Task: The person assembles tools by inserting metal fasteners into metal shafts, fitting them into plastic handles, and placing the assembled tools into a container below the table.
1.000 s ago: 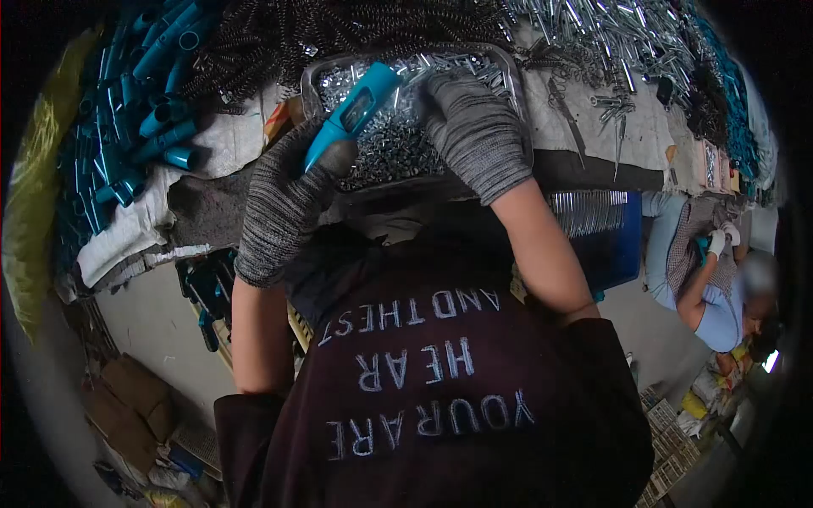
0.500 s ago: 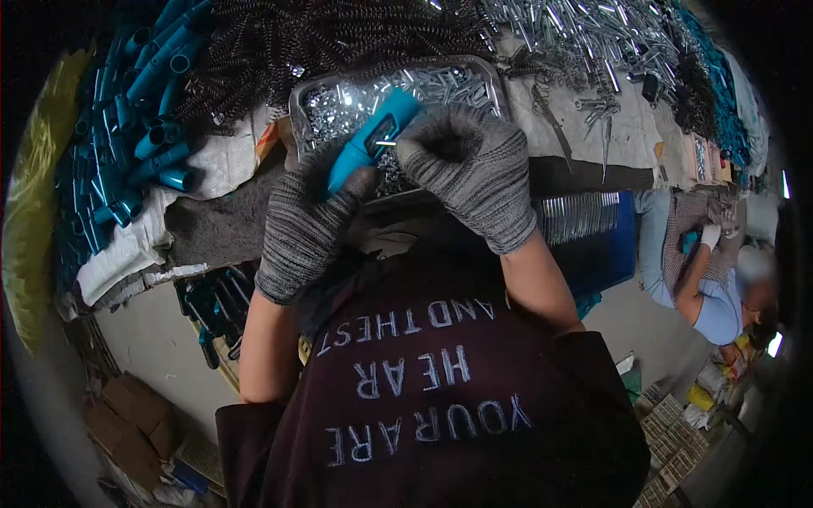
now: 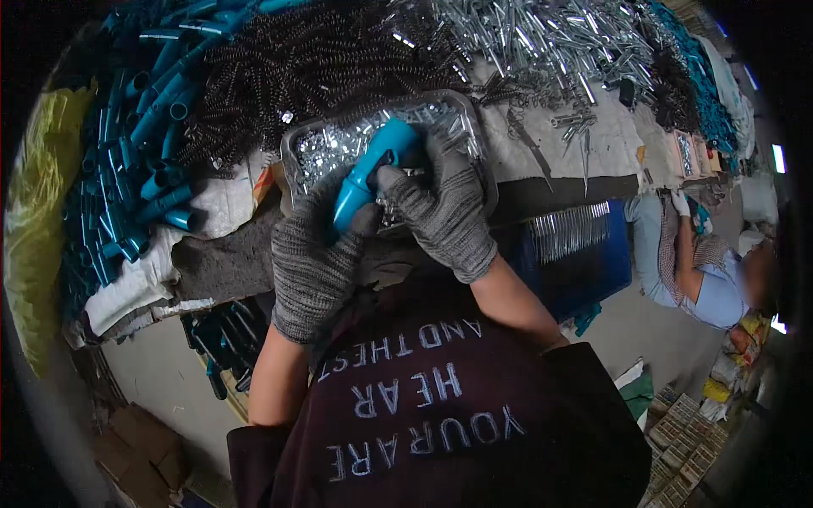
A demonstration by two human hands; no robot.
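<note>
A teal tube-like part (image 3: 373,169) with an opening in its side is tilted over the clear tray (image 3: 286,161) of small metal pieces. My left hand (image 3: 315,254), in a grey knitted glove, is closed round its lower end. My right hand (image 3: 442,207), gloved alike, is closed at the upper part of the tube, with the thumb at the side opening. Whether a small piece is between the right fingers is hidden. Under both hands, part of the tray is covered.
Teal tubes (image 3: 152,182) are piled at the left, dark springs (image 3: 296,63) behind the tray, shiny metal pins (image 3: 550,38) at the back right. Tweezers-like tools (image 3: 529,144) lie right of the tray. A blue bin (image 3: 593,271) stands below the table edge; a co-worker (image 3: 711,279) is at far right.
My right hand has come from the tray to the tube's side opening. A small metal pin seen at its fingertips half a second ago is no longer visible. The view has shifted.
</note>
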